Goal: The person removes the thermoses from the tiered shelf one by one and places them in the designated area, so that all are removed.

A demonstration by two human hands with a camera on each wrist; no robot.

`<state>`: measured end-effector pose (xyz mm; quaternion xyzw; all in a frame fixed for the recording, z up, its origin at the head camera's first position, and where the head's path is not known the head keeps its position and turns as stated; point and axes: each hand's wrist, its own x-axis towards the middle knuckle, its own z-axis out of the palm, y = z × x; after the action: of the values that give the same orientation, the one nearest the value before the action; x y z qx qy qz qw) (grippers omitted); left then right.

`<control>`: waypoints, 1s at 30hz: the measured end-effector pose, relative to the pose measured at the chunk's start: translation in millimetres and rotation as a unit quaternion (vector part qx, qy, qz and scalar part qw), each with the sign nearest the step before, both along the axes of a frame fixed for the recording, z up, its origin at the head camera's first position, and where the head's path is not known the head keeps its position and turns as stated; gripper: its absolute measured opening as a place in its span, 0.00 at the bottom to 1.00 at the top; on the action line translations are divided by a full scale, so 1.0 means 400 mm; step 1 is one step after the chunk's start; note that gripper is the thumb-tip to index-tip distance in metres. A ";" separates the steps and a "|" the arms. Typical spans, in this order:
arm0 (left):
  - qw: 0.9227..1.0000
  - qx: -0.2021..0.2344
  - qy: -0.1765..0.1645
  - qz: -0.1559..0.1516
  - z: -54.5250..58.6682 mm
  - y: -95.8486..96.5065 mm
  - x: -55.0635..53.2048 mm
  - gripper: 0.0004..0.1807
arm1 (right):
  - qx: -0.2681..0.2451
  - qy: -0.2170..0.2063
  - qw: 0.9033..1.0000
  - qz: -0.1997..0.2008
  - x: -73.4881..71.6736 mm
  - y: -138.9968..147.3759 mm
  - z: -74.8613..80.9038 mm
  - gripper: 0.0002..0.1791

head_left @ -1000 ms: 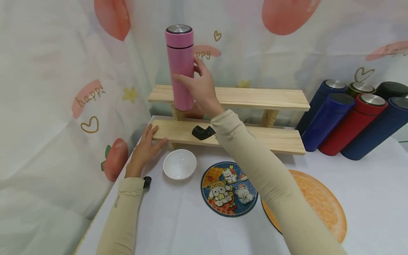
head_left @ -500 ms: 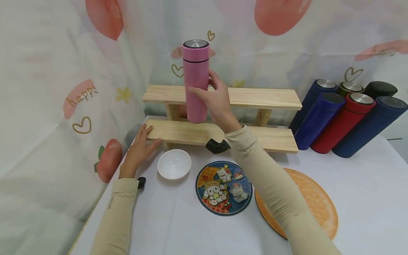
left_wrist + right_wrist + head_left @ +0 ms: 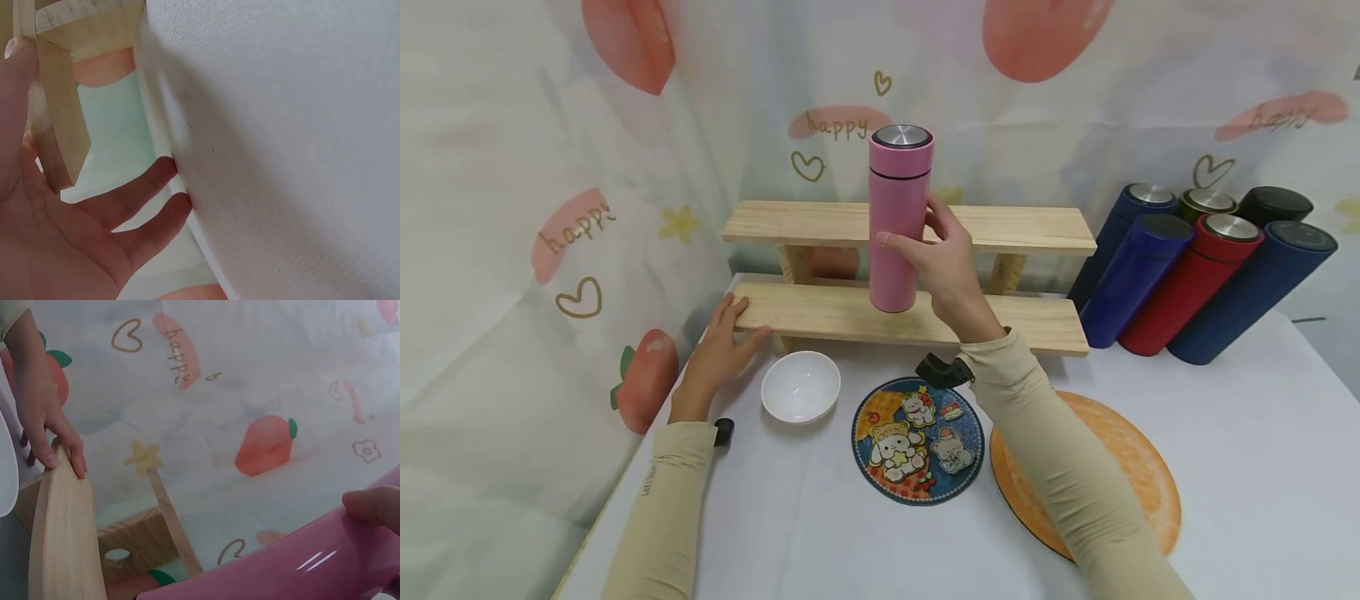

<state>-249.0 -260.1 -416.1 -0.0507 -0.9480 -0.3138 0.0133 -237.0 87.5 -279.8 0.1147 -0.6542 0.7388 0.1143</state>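
Observation:
My right hand (image 3: 951, 271) grips a pink thermos (image 3: 897, 204) with a silver-topped lid, thumb across its near side. The thermos is upright in the head view, its base overlapping the lower plank of a two-tier wooden shelf (image 3: 816, 310). In the right wrist view its glossy pink side (image 3: 312, 556) crosses the lower right, with my thumb on it. My left hand (image 3: 718, 354) holds the left end of the lower plank, thumb at the front edge. In the left wrist view two fingers (image 3: 147, 234) reach down to the tabletop's edge.
Several thermoses, including a red one (image 3: 1187, 287), lean together right of the shelf. A white bowl (image 3: 801, 387), a round cartoon mat (image 3: 917, 442) and an orange round mat (image 3: 1123, 467) lie in front. Printed curtain (image 3: 647, 167) hangs behind and left of the table.
My right hand has carried the pink thermos rightward and down, from over the shelf's left end to nearer its middle. My left hand stays at the plank's end. The head view has turned slightly right.

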 end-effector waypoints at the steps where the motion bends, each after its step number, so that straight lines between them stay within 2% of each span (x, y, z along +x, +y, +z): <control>1: 1.000 0.000 -0.001 0.000 0.001 0.000 0.000 0.48 | 0.001 -0.002 1.000 -0.001 0.005 0.008 -0.004 0.39; 13: 1.000 0.001 0.007 -0.003 -0.005 -0.001 -0.001 0.47 | 0.001 0.008 1.000 -0.009 0.054 0.103 -0.047 0.41; 19: 1.000 0.000 0.007 -0.006 -0.006 -0.001 0.005 0.47 | 0.012 -0.005 1.000 -0.024 0.080 0.148 -0.060 0.42; 24: 1.000 0.003 0.006 -0.009 -0.004 -0.001 0.013 0.47 | 0.012 -0.015 0.999 -0.036 0.102 0.184 -0.066 0.43; 30: 1.000 0.005 0.010 -0.012 -0.002 0.004 0.009 0.47 | 0.023 -0.015 0.998 -0.057 0.130 0.229 -0.060 0.42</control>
<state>-245.6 -258.6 -417.0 -0.0650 -0.9455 -0.3184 0.0196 -185.2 179.2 -304.0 0.0684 -0.6778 0.7179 0.1436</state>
